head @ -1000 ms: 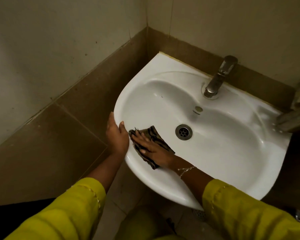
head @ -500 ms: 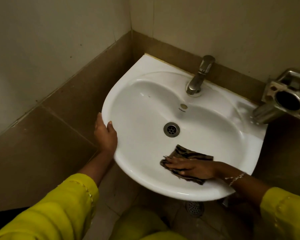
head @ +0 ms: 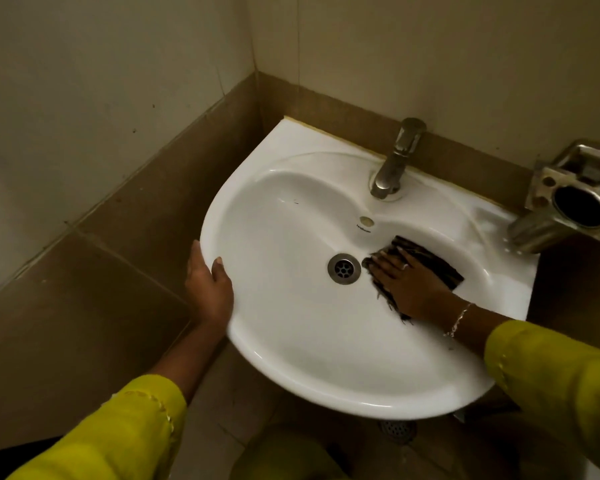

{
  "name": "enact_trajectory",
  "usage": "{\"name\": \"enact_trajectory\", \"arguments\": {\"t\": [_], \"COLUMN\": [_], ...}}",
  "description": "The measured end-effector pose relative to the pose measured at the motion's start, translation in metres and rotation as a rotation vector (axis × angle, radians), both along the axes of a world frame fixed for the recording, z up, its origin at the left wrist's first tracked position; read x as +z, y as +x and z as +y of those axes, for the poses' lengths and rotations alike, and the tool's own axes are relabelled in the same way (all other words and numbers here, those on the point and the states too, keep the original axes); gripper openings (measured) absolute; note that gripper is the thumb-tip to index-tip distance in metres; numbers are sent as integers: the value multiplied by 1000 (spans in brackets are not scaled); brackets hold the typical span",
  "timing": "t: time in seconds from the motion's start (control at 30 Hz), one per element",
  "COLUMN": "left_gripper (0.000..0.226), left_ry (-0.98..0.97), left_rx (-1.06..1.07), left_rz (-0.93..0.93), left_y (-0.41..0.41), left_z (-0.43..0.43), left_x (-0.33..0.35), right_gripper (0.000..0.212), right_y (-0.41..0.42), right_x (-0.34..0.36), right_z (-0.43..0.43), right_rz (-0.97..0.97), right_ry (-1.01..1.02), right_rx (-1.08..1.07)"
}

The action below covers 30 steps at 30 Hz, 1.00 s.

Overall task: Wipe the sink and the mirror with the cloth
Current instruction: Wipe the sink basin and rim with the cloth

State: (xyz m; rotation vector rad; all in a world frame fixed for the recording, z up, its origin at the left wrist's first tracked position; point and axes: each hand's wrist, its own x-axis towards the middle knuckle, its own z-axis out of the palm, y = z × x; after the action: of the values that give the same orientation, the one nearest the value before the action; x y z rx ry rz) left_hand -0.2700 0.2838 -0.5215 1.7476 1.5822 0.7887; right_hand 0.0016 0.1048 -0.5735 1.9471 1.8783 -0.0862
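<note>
Right hand (head: pixel 406 285), fingers spread flat, presses dark striped cloth (head: pixel 430 263) inside white ceramic sink (head: pixel 291 341), just right of metal drain (head: pixel 343 268); left hand (head: pixel 209 289) grips the rim.

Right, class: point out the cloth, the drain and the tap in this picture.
cloth (head: pixel 433 261), head view, on the dark striped fabric right of the fingers.
drain (head: pixel 343 269), head view, on the middle of the metal grate.
tap (head: pixel 394 161), head view, on the middle of its slanted metal body.
</note>
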Motion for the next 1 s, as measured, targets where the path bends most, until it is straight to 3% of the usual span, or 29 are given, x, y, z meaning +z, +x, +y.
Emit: {"name": "enact_trajectory", "arguments": {"t": [0.2, 0.43, 0.5, 0.63, 0.7, 0.87, 1.0], "left_gripper": [50, 50, 50, 50, 50, 50, 50], "left_ry": [5, -2, -12, -17, -12, -9, -3], "left_rx": [7, 19, 22, 22, 17, 8, 4], "left_rz": [-6, -24, -29, -43, -42, -23, -13], "left_y": [0, -1, 0, 1, 1, 1, 2], "left_z": [-1, -2, -2, -3, -4, -3, -2], "left_x": [0, -1, 0, 2, 2, 3, 2], "right_gripper": [55, 66, 59, 56, 53, 51, 50], "right_y": [-20, -62, -76, -99, -110, -130, -139], "right_x": [0, -4, -9, -6, -7, -10, 4], "right_z": [54, 130, 139, 135, 131, 113, 88], "right_rz": [-108, 90, 153, 357, 521, 1006, 1220], "right_ry": [-81, 103, 107, 144, 178, 168, 142], "right_rx": [-33, -132, -220, -241, -169, -223, -194]}}
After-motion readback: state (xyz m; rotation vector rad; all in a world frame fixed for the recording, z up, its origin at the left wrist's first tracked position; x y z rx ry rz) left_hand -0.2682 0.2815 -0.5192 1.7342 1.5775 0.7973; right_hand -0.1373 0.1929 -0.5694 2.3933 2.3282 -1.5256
